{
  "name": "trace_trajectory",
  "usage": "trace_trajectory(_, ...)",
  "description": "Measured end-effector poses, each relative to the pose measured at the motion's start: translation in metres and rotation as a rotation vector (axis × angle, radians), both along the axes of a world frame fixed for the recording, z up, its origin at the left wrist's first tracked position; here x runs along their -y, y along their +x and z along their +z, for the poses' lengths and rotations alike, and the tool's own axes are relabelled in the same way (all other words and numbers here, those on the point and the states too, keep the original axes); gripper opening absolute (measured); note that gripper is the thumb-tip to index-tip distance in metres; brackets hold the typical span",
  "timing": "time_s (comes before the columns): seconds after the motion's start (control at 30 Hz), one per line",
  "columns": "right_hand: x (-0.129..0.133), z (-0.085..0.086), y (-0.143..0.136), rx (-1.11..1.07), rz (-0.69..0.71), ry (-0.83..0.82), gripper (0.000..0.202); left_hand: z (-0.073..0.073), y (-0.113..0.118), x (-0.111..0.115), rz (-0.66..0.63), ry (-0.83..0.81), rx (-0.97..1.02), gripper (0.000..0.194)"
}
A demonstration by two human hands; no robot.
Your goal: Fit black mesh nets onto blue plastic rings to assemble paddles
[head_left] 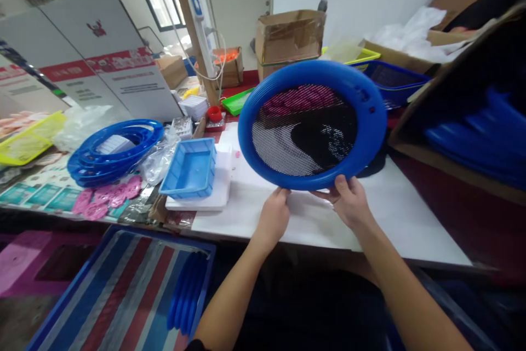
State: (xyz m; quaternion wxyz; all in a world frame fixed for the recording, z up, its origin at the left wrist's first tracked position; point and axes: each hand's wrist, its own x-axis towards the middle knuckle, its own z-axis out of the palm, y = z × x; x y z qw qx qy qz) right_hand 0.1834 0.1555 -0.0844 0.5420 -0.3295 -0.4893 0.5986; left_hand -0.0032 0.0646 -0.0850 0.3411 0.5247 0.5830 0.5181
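"What are we holding?"

"A blue hoop (250, 137) with dark mesh (302, 134) across it. We have it tilted up over the table (411, 217), above the white part by the front edge."

"How do our hands hold it?"

"Our right hand (351, 200) pinches the lower rim, thumb in front and fingers beneath. Our left hand (276, 214) has its fingers curled together, pinching the same rim further left; its fingertips are partly hidden."

"And what do we see to our left?"

"A light blue tray (189, 169) sits on a white slab (222, 181) near the front edge. Further left, we see blue rings (84, 167) in a loose pile, with pink pieces (95, 209) just in front, near that edge."

"And to our right?"

"An open cardboard box (464, 173) with blue things (480, 132) inside, by the right edge."

"Below the table?"

"A blue crate (106, 237) lined with striped cloth (123, 291), with more blue hoops (187, 296) along its right side."
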Motion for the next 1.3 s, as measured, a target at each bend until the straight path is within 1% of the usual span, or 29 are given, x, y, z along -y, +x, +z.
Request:
trace_trajectory(0.07,0.006,0.001,0.002,-0.033,0.043,-0.051,0.051,0.000,0.001,0.001,-0.033,-0.010,-0.078,0.048)
trace_trajectory(0.17,0.008,0.004,0.003,-0.094,0.053,-0.099,0.051,-0.001,0.000,-0.001,-0.049,-0.017,-0.261,0.056)
trace_trajectory(0.27,0.007,0.008,0.002,-0.113,0.083,-0.121,0.051,-0.004,0.000,-0.003,-0.054,-0.002,-0.400,0.050)
trace_trajectory(0.4,0.008,0.010,0.002,-0.124,0.094,-0.130,0.051,-0.005,-0.001,-0.001,-0.067,0.028,-0.415,0.041)
trace_trajectory(0.53,0.009,0.010,0.001,-0.137,0.108,-0.116,0.047,-0.004,-0.002,0.002,-0.071,0.040,-0.423,0.034)
trace_trajectory(0.63,0.009,0.010,0.000,-0.142,0.110,-0.104,0.047,-0.004,-0.002,0.002,-0.065,0.028,-0.433,0.033)
trace_trajectory(0.77,0.010,0.012,-0.001,-0.150,0.124,-0.095,0.050,-0.006,-0.002,0.003,-0.064,0.039,-0.496,0.032)
trace_trajectory(0.97,0.011,0.012,-0.001,-0.179,0.163,-0.079,0.045,-0.011,-0.002,0.002,-0.052,0.071,-0.558,0.028)
trace_trajectory(1.1,0.012,0.013,-0.001,-0.192,0.159,-0.084,0.047,-0.011,-0.002,0.003,-0.059,0.088,-0.499,0.031)
trace_trajectory(1.17,0.012,0.016,0.000,-0.209,0.173,-0.084,0.048,-0.007,-0.001,0.005,-0.055,0.126,-0.414,0.026)
trace_trajectory(1.23,0.012,0.018,0.001,-0.223,0.187,-0.089,0.049,0.000,0.000,0.008,0.005,0.180,-0.232,0.019)
trace_trajectory(1.27,0.013,0.018,0.003,-0.224,0.191,-0.095,0.049,0.004,0.000,0.009,0.065,0.221,-0.096,0.024)
trace_trajectory(1.3,0.014,0.017,0.005,-0.218,0.193,-0.100,0.051,0.009,0.000,0.010,0.133,0.264,0.057,0.033)
